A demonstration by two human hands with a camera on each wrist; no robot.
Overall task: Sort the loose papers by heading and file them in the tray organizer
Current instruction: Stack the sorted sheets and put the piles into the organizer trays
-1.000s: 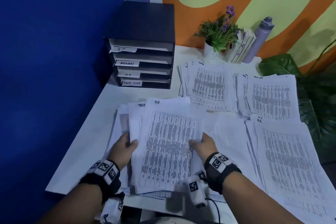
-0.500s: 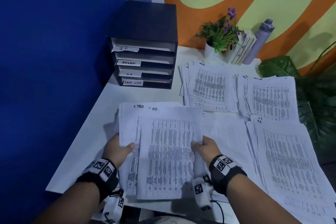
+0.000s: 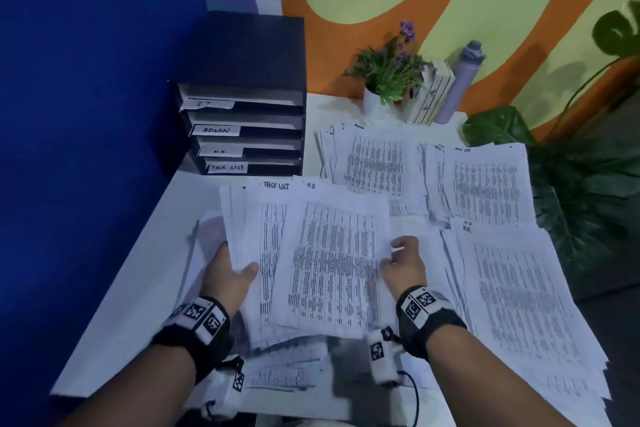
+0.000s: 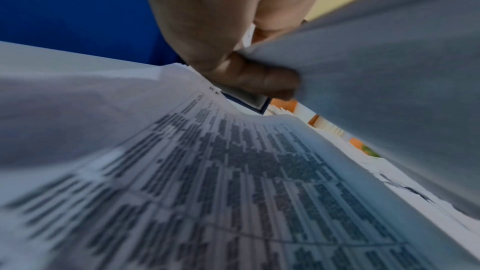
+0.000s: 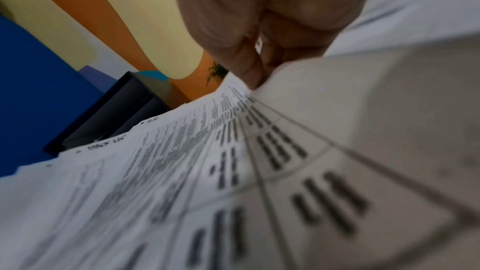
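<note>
1. The tray organizer [image 3: 242, 121] stands at the surface's [image 3: 145, 291] back left; its four slots are labelled IT, ADMIN, H.R and TASK LIST, each showing a pale sheet edge.
2. The left hand [image 3: 227, 276] grips the fanned loose papers [image 3: 311, 253] near the front edge, thumb on top.
3. The right hand [image 3: 403, 265] pinches the top sheet's right edge.
4. Sorted piles [image 3: 485, 191] lie to the right.
</note>
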